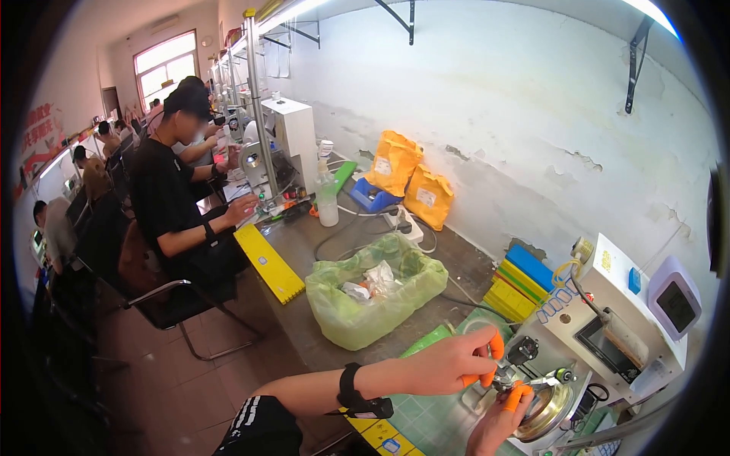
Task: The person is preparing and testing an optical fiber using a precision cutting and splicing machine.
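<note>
A small metal part [508, 378], too small to make out clearly, sat at the near right on the round brass plate [549, 410] of a white bench machine [608, 319]. The left hand [449, 363] pinched it from the left with orange-capped fingertips [496, 346], while the right hand [498, 422] reached up from below, its capped fingertip touching the part. Farther left on the bench lay a green bag-lined bin [372, 292], with yellow trays [509, 298] beyond and another person [179, 190] seated far left.
</note>
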Action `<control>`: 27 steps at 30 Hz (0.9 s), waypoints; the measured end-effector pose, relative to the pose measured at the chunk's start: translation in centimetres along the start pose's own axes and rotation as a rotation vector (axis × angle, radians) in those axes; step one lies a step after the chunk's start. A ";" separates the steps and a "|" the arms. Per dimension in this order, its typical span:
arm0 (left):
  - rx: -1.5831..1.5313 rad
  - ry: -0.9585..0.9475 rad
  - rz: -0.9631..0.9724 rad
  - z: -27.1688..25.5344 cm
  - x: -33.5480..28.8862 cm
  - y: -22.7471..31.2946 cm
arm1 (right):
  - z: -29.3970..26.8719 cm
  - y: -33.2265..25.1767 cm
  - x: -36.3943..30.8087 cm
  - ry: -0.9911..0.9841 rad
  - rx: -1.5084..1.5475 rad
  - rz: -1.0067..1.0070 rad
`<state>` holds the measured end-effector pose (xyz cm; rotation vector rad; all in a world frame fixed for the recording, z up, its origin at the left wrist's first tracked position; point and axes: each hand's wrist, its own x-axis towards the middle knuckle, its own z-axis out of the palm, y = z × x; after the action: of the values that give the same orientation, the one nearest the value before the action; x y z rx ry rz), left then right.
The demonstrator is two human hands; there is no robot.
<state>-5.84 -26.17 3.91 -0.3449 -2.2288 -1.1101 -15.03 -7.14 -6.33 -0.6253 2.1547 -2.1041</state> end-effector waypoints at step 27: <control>-0.049 -0.040 -0.018 5.2 0.6 -1.7 | 1.6 0.0 -0.4 0.031 0.163 0.045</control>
<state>-9.27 -23.12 0.83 -0.3712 -2.2471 -1.1787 -14.11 -8.52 -6.50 -0.5270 1.9656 -2.2496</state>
